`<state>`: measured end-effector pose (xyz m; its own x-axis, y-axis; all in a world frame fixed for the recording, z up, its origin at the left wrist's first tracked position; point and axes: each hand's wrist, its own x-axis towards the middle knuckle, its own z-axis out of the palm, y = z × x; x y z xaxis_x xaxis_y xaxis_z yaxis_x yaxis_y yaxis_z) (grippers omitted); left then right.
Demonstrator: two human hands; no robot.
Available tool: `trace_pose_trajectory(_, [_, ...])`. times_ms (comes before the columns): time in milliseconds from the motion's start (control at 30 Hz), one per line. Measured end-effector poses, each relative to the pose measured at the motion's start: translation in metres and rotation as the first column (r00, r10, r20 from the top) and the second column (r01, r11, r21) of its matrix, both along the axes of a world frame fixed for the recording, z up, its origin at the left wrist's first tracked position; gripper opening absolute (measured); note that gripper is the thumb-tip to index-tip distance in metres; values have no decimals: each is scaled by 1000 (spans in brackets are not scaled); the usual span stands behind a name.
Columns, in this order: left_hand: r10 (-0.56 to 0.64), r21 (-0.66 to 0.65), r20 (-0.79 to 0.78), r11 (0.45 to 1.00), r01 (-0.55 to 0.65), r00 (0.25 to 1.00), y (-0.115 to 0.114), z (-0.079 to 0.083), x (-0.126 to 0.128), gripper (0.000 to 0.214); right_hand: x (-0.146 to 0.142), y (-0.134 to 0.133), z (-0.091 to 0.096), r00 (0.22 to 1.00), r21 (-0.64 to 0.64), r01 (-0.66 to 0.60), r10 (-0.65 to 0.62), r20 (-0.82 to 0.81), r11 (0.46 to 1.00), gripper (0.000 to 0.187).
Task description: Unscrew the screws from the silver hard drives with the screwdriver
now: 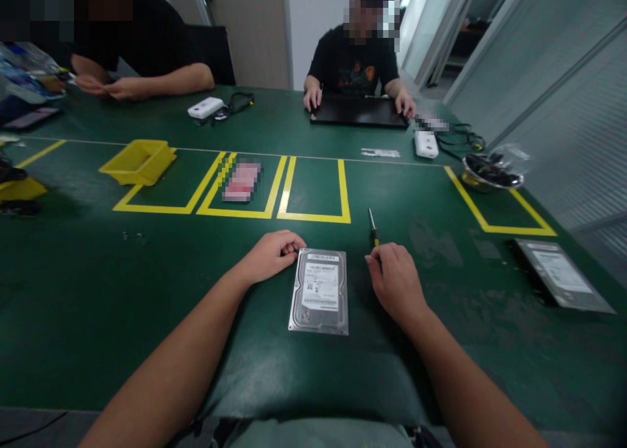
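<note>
A silver hard drive [321,291] with a white label lies flat on the green table in front of me. At its far left corner, my left hand [272,255] is closed, with curled fingers and thumb against the drive's edge. To the right of the drive, my right hand [396,279] is closed around the handle end of a screwdriver [373,229]. The screwdriver has a yellow and black handle, and its metal shaft points away from me. My palm hides part of the handle.
Another hard drive [563,275] lies at the right, below a metal bowl [490,180] of dark parts. A yellow bin [140,162] and a pinkish blurred item [241,181] sit by yellow tape outlines. Across the table, one person holds a black panel [360,112]; another sits left.
</note>
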<state>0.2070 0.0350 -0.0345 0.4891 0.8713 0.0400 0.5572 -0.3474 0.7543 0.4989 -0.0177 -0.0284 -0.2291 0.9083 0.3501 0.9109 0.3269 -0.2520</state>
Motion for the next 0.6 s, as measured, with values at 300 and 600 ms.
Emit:
trace_pose_trajectory(300, [-3,19,36,1000,2,999,-3,-3,-1,25,4,9,-4,956,-38,245,-234,179,969,35])
trace_pose_trajectory(600, [30,-2,35,1000,-30,999,-5,-4,0,24,-3,16,-3,965,-123,242,-225,133,963,42])
